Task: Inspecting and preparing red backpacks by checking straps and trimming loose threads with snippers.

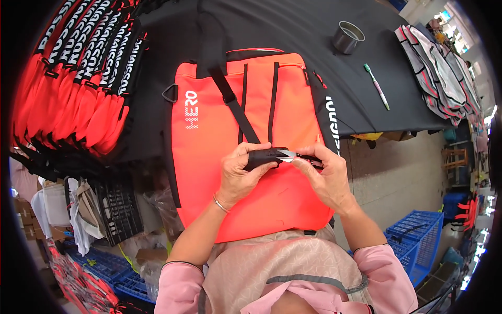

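Note:
A bright orange-red bag [246, 206] with black sides and white lettering lies in front of me, from the table's edge down against my apron. My left hand [235, 172] is closed round a black padded grip [260, 158] at the end of a black webbing strap [241, 116], just above the bag's middle. Thread snips [286, 156] with bright blades and dark handles are held in my right hand [329, 175]. Their blades touch or nearly touch the end of the grip. Whether they close on a thread is too small to tell. A bracelet circles my left wrist.
The black-covered table [314, 31] bears a dark metal cup [348, 37] and a toothbrush [377, 88]. Red-and-black pieces [78, 104] are piled left, grey-white pieces [436, 73] right. A blue crate [418, 238] stands lower right, a black crate [119, 212] lower left.

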`<state>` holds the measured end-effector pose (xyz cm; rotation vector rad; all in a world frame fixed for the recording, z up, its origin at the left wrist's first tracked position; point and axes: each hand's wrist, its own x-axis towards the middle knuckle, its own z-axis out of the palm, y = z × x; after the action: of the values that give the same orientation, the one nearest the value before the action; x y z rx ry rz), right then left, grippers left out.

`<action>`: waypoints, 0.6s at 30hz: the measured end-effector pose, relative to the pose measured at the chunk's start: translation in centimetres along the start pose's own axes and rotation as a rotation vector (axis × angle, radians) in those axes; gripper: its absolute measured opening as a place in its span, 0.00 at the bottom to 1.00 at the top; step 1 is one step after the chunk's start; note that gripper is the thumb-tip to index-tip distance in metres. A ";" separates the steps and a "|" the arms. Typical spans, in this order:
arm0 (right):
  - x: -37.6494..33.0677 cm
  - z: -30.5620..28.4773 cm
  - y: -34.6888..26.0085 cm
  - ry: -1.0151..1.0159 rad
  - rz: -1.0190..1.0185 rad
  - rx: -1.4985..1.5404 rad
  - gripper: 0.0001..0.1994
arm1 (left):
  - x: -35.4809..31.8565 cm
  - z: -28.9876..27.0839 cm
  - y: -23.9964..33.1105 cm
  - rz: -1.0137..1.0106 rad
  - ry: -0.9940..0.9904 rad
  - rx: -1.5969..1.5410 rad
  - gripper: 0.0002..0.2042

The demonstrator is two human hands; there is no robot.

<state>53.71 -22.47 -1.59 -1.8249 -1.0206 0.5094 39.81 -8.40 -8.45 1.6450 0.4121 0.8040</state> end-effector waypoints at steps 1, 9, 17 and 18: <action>0.1 0.1 0.0 -0.005 0.006 -0.001 0.10 | 0.1 0.0 0.0 0.012 0.000 -0.008 0.11; 0.6 0.7 0.8 -0.002 -0.034 -0.084 0.09 | 0.1 0.2 -0.3 0.019 -0.002 0.039 0.12; 1.2 0.6 0.8 -0.017 -0.139 -0.172 0.07 | 0.2 0.1 -0.3 0.040 -0.024 0.084 0.13; 1.3 0.5 0.8 -0.025 -0.167 -0.205 0.07 | 0.3 0.1 -0.4 0.055 -0.029 0.074 0.13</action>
<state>54.38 -21.30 -2.42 -1.8939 -1.2690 0.3366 40.18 -8.17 -8.75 1.7410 0.3811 0.8132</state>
